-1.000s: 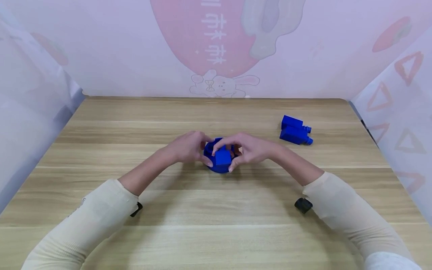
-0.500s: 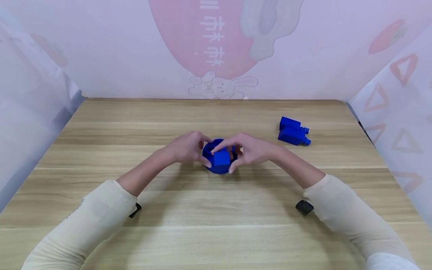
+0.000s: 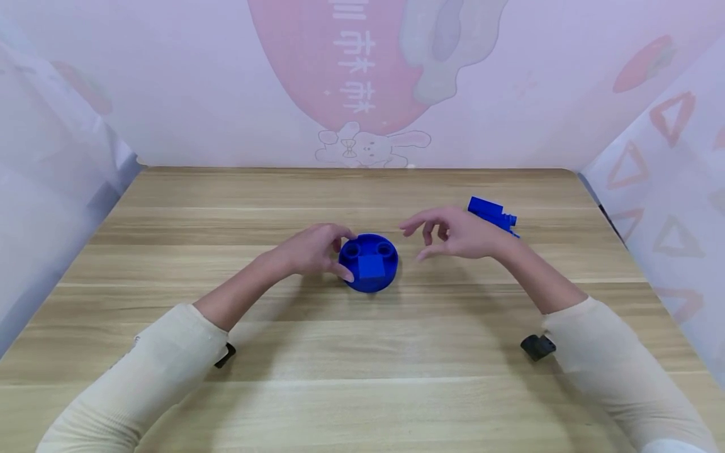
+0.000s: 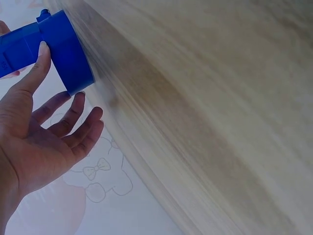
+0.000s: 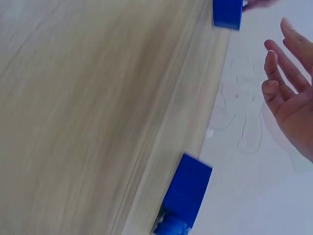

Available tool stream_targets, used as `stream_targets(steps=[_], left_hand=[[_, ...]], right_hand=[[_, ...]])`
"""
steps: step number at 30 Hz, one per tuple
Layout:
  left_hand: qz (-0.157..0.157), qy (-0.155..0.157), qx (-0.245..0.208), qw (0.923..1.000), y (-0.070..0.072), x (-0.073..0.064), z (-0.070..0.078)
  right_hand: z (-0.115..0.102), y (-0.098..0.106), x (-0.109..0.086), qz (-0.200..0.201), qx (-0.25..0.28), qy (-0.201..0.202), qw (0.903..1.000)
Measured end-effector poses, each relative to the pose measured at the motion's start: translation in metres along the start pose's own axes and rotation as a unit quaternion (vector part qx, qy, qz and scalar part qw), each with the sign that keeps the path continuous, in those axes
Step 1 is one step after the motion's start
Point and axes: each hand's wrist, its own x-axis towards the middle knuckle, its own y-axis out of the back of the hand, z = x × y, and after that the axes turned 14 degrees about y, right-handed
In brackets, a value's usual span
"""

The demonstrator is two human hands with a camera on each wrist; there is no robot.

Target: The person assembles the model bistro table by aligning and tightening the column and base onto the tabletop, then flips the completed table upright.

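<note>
We see a round blue base (image 3: 369, 288) resting on the wooden table (image 3: 362, 352), with two ring-shaped sockets (image 3: 384, 250) at its far side and a rectangular blue block (image 3: 370, 267) standing upright within its rim. The left hand (image 3: 317, 248) holds the base by its left edge, thumb on the near side and index finger on the far side. The right hand (image 3: 455, 234) is to the right of the base, well apart from it, loosely curved and holding nothing. Beyond that hand, to the base's far right, lie two blue blocks with ridged necks (image 3: 491, 212), partly hidden.

We would judge the base to be stiff, light plastic, smooth enough to slide if nudged, and not very fragile. Its side wall looks the surest hold; the block seems easiest to take by its flat sides. Whether it is fixed, we cannot tell.
</note>
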Motion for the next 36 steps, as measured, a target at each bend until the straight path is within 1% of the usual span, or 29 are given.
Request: stream_targets(steps=[4, 9, 13, 15, 18, 21, 24, 29, 36], left_hand=[[0.004, -0.005, 0.011, 0.9999, -0.001, -0.001, 0.000], [0.018, -0.018, 0.025, 0.9994, 0.000, -0.005, 0.000], [0.033, -0.033, 0.012, 0.9988, 0.002, -0.009, 0.001], [0.040, -0.053, 0.002, 0.9978, 0.003, -0.011, 0.002], [0.047, -0.093, -0.015, 0.9944, 0.004, -0.015, 0.005], [0.045, -0.126, -0.039, 0.9903, 0.003, -0.019, 0.010], [0.043, -0.143, -0.060, 0.9870, 0.003, -0.022, 0.014], [0.050, -0.164, -0.072, 0.9825, 0.001, -0.023, 0.018], [0.044, -0.192, -0.101, 0.9752, -0.002, -0.023, 0.019]], right_hand=[[0.009, 0.012, -0.011, 0.036, -0.045, -0.013, 0.9982], [0.022, 0.027, -0.025, 0.092, -0.099, -0.035, 0.9901], [0.028, 0.034, -0.034, 0.119, -0.125, -0.066, 0.9827], [0.029, 0.035, -0.038, 0.126, -0.131, -0.080, 0.9800], [0.030, 0.038, -0.043, 0.127, -0.147, -0.102, 0.9756], [0.031, 0.040, -0.046, 0.119, -0.158, -0.131, 0.9714], [0.032, 0.042, -0.049, 0.104, -0.174, -0.160, 0.9661], [0.034, 0.043, -0.054, 0.078, -0.205, -0.191, 0.9568], [0.038, 0.042, -0.055, 0.066, -0.226, -0.223, 0.9461]])
